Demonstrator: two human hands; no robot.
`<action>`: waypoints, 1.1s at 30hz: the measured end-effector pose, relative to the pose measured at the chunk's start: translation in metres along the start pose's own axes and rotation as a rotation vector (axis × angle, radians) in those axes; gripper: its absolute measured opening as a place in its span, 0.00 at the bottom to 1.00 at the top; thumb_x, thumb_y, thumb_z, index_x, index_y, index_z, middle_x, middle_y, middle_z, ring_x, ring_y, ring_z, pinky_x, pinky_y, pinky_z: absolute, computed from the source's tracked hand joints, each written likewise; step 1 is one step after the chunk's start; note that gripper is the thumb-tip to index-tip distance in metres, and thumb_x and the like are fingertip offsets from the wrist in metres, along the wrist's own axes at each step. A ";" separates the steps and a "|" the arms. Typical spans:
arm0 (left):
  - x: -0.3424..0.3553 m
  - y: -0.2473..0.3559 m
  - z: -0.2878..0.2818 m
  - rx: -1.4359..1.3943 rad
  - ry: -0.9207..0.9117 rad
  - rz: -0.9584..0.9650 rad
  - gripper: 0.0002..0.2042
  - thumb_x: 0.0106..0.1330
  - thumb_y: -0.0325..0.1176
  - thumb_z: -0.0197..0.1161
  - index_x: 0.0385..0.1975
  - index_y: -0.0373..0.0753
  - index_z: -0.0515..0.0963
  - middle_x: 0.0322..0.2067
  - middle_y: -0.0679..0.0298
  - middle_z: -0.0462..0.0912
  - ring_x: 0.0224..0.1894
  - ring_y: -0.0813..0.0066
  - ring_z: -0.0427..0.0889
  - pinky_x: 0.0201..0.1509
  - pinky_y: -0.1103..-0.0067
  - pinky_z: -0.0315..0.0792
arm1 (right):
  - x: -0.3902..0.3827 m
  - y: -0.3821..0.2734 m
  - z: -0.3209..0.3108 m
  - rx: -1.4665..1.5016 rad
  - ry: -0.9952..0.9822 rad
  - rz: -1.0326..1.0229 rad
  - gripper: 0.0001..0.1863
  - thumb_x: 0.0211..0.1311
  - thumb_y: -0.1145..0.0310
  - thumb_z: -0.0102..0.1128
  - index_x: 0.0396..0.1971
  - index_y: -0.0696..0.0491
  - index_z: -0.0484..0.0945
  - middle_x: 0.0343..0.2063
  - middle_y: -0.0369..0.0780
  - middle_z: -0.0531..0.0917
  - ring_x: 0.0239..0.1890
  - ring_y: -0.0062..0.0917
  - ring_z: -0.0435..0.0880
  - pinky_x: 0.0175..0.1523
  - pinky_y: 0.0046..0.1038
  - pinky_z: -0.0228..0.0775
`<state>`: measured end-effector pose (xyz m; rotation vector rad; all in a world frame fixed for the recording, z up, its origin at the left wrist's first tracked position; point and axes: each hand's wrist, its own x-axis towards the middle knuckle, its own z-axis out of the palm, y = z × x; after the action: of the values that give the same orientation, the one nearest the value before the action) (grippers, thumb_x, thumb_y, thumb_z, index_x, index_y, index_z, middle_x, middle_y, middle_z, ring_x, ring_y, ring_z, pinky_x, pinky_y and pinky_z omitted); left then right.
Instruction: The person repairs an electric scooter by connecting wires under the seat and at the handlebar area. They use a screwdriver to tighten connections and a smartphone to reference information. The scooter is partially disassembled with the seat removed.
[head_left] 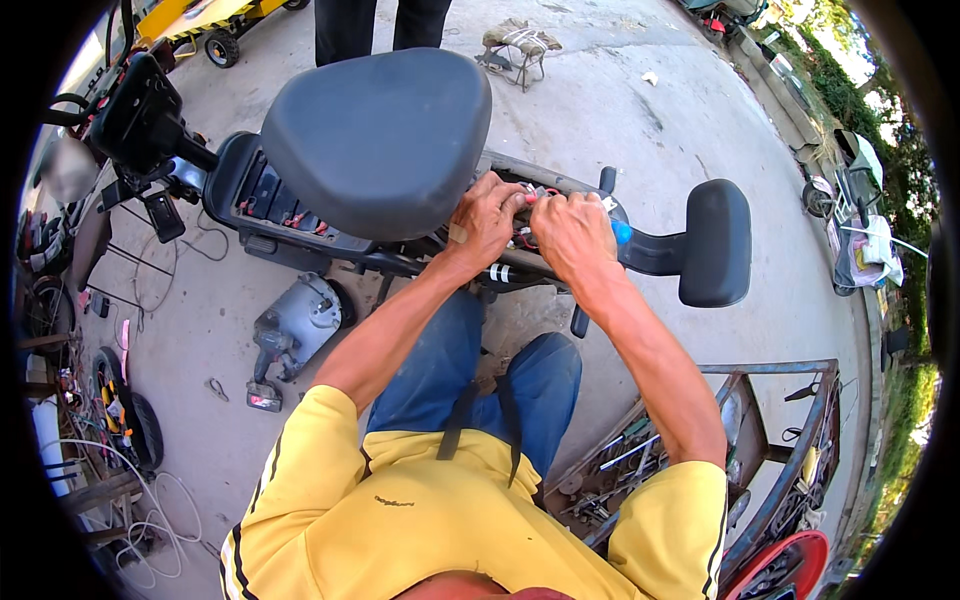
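Note:
I am bent over an electric scooter with a large black seat (385, 140). Behind that seat, the frame has an open bay (505, 165) with wires inside. My left hand (485, 220) reaches into the bay, its fingers pinched at a small red piece (531, 199), perhaps a wire connector. Close beside it, my right hand (575, 235) is closed, knuckles up. A rounded blue handle end (622, 232) sticks out from its outer side; the rest of that tool is hidden. Both hands cover most of the wiring between them.
A cordless power tool (268, 360) stands by a grey metal drum (305, 312) at left. To my right is a metal rack (790, 470) of tools beside a red basin (790, 565). The black backrest (715, 243) juts right. Another person's legs (380, 30) stand beyond the scooter.

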<state>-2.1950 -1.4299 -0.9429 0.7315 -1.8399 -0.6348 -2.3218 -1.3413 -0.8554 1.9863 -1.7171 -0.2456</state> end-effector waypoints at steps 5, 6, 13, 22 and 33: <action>-0.001 0.000 0.000 0.009 -0.024 -0.056 0.09 0.71 0.34 0.65 0.38 0.37 0.88 0.32 0.59 0.82 0.34 0.59 0.84 0.39 0.66 0.74 | -0.006 -0.004 0.009 0.030 0.042 0.034 0.05 0.63 0.69 0.61 0.31 0.54 0.82 0.28 0.42 0.88 0.36 0.34 0.90 0.45 0.35 0.78; -0.001 0.001 -0.001 0.001 -0.042 -0.078 0.09 0.72 0.35 0.63 0.38 0.37 0.87 0.33 0.58 0.82 0.36 0.57 0.83 0.41 0.65 0.74 | -0.008 -0.005 0.009 0.027 0.051 0.035 0.05 0.62 0.69 0.61 0.31 0.54 0.82 0.28 0.43 0.88 0.36 0.34 0.90 0.45 0.35 0.78; -0.001 0.002 0.001 0.006 -0.080 -0.109 0.10 0.74 0.35 0.62 0.39 0.37 0.86 0.35 0.55 0.81 0.39 0.51 0.83 0.44 0.60 0.74 | -0.012 -0.007 0.013 0.039 0.049 0.050 0.05 0.62 0.70 0.60 0.31 0.54 0.82 0.28 0.43 0.88 0.35 0.34 0.90 0.43 0.35 0.79; 0.003 -0.004 0.002 0.025 -0.054 -0.073 0.10 0.73 0.36 0.63 0.38 0.36 0.87 0.34 0.56 0.84 0.37 0.54 0.85 0.42 0.65 0.75 | -0.010 0.019 0.015 0.257 0.057 0.052 0.11 0.68 0.64 0.59 0.28 0.50 0.84 0.26 0.41 0.89 0.30 0.34 0.90 0.38 0.38 0.79; 0.009 0.000 0.000 -0.362 -0.054 -0.269 0.09 0.73 0.32 0.67 0.42 0.33 0.88 0.34 0.65 0.82 0.29 0.81 0.82 0.34 0.81 0.78 | 0.004 -0.015 0.054 1.794 0.288 0.787 0.18 0.68 0.65 0.71 0.49 0.63 0.82 0.27 0.38 0.86 0.32 0.17 0.83 0.37 0.26 0.76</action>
<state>-2.1976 -1.4368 -0.9373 0.7260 -1.6241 -1.1384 -2.3323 -1.3573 -0.9078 1.5479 -2.4827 2.3777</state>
